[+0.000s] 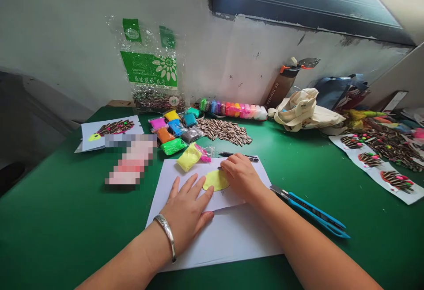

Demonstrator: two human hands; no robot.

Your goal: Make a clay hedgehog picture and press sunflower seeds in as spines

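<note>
A flat yellow oval of modelling clay (216, 180) lies on a white sheet of paper (228, 200), with drawn pencil-like lines below it. My left hand (187, 206), wearing a silver bangle, rests spread on the paper, fingertips beside the oval's left edge. At the oval's right side my right hand (243, 177) is closed, its fingers pinched together. A small dark tip sticks out by those fingers; I cannot make out what it is. Behind the right hand lies a black pen (251, 158). An opened packet of yellow clay (188, 157) sits on the paper's top edge.
Bagged coloured clay (175, 126) and a pile of sunflower seeds (225, 131) lie behind the paper. On the right is a blue utility knife (314, 212), near finished seed pictures (371, 159). A seed bag (152, 69) and a bottle (281, 84) stand by the wall.
</note>
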